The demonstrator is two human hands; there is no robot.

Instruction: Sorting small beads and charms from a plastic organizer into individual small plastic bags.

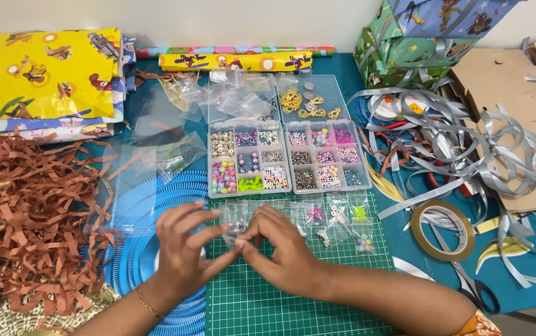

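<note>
A small clear bag (pixel 235 230) of beads sits over the green cutting mat (pixel 293 292), pinched between the left hand (pixel 184 249) and right hand (pixel 283 249), fingertips pressed together on it. Just beyond lie more little bags (pixel 343 218), then two compartmented bead boxes (pixel 288 158).

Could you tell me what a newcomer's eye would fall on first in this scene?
Probably the two hands, left hand and right hand, pinching a small clear bag over the green cutting mat. Just behind sit two clear bead boxes, with brown paper shreds heaped left and grey ribbon tangled right.
</note>
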